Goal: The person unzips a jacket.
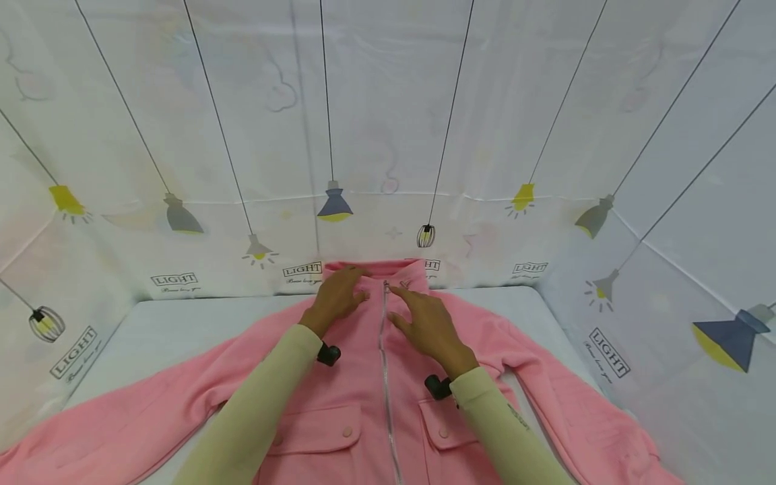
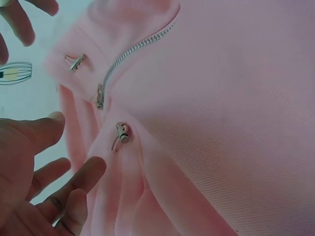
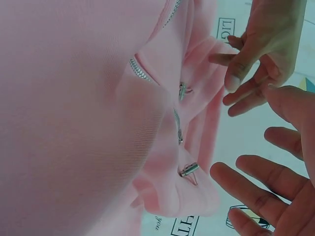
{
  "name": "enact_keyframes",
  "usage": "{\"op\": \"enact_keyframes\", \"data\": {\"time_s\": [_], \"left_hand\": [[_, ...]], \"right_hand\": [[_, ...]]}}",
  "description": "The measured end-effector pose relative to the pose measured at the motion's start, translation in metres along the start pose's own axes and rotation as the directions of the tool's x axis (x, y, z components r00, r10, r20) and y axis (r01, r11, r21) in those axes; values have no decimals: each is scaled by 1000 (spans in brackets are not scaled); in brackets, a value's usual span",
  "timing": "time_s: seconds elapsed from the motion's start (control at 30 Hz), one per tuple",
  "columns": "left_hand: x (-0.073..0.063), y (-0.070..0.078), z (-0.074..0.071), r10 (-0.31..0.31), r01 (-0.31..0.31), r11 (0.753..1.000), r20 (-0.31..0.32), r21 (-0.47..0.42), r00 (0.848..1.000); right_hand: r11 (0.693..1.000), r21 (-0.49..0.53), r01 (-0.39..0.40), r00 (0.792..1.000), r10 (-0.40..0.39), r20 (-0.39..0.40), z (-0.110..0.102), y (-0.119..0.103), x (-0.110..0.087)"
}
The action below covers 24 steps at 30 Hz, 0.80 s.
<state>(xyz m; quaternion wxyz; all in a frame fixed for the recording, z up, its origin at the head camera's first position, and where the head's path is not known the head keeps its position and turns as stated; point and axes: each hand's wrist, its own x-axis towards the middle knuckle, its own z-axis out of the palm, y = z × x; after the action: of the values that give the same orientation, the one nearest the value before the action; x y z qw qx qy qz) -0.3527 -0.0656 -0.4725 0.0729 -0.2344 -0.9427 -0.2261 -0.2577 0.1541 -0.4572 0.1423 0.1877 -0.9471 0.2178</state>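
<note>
A pink zip-up jacket (image 1: pixel 342 384) lies front up with its sleeves spread, its silver zipper (image 1: pixel 382 343) running down the middle. Over the left side of the collar (image 1: pixel 372 269) is my left hand (image 1: pixel 339 296), fingers loosely bent and holding nothing. My right hand (image 1: pixel 427 327) hovers by the zipper's top, its index fingertip near the zipper pull (image 1: pixel 386 287). In the right wrist view, the right hand's fingers (image 3: pixel 251 184) are spread, apart from the cloth. Two metal cord toggles (image 2: pixel 122 132) flank the zipper pull (image 2: pixel 100 97) in the left wrist view.
The jacket rests on a white table (image 1: pixel 182 323). Behind and beside it hangs a white sheet (image 1: pixel 388 135) printed with lamps and lettering. Two flapped pockets with buttons, one of them the left pocket flap (image 1: pixel 318 430), lie below the hands. Both wrists wear dark straps.
</note>
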Motion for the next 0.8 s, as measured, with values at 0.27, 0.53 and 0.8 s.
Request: {"op": "enact_keyframes", "data": {"time_s": [0.27,0.53,0.8], "left_hand": [[6,-2,3,-32,32,999,35,5,999],[12,-5,6,-53,53,999,58,-4,997],[18,-11,9,-95,99,994,104,-35,990]], "right_hand": [[1000,-24,-3,1000,4,17,2,3,3],[1000,-23,-8,1000,9,14,4,3,1],[999,-34,0,1000,1,26,3,1,0]]}}
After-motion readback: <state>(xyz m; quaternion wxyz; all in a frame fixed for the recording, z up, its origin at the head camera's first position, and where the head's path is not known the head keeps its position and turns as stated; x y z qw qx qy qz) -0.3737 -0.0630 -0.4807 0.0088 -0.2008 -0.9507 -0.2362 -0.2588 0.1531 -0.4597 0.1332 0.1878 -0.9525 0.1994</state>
